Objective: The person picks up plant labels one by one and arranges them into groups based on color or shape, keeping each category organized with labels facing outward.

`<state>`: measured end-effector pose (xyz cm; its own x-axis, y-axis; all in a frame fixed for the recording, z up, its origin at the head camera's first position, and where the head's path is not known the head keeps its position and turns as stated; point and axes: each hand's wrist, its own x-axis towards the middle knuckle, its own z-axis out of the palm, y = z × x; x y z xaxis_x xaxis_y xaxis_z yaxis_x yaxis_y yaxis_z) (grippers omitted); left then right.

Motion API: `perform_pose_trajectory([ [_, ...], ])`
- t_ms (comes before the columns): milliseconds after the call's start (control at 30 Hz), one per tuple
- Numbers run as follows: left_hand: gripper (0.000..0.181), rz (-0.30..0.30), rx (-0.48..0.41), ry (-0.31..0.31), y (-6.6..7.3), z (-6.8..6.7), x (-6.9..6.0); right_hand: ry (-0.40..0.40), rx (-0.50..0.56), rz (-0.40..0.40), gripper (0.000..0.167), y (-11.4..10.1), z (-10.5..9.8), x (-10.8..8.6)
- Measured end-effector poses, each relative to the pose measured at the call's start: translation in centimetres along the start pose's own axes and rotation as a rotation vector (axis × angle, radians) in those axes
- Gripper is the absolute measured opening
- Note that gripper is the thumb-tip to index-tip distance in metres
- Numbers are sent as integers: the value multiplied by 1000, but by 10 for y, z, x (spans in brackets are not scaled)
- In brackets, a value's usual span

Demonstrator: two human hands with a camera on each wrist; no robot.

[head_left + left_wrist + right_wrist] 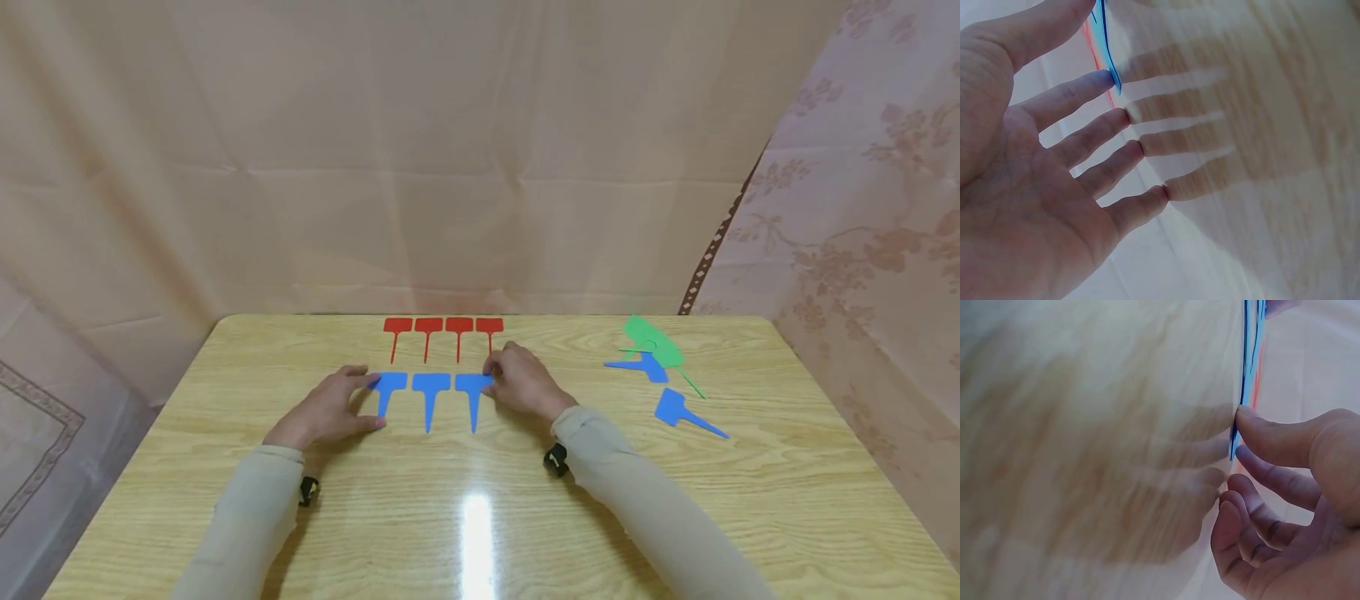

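Note:
Three blue T-shaped plant labels lie in a row on the table: a left one (392, 382), a middle one (431, 383) and a right one (472, 383). My left hand (327, 412) is at the left label, its index finger by the head and its thumb by the stem's tip. In the left wrist view the fingers (1085, 137) are spread and nearly straight, fingertips on the table. My right hand (525, 382) pinches the right end of the right label's head between thumb and index finger. In the right wrist view its other fingers (1235, 534) are curled.
Behind the blue row stand several red T-shaped labels (429, 325) in line, near the table's back edge. Green labels (652, 337) overlap at the right, touching a blue label (652, 367); another blue label (670, 407) lies in front. Curtains (480, 167) hang behind the table (405, 517).

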<state>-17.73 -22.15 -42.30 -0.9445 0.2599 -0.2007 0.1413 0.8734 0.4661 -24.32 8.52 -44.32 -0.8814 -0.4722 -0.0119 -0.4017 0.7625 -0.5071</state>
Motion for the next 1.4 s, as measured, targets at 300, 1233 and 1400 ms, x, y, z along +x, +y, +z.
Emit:
perform_pose_trajectory([
  [300,77,10,-1,0,0,2,-2,-32,16,14,29,-1,-1,-2],
  [1233,77,11,-1,3,-1,0,-2,-137,-117,385,72,149,-119,-133],
  [1400,77,25,-6,2,-2,1,0,-126,-55,371,65,157,-120,-136],
])
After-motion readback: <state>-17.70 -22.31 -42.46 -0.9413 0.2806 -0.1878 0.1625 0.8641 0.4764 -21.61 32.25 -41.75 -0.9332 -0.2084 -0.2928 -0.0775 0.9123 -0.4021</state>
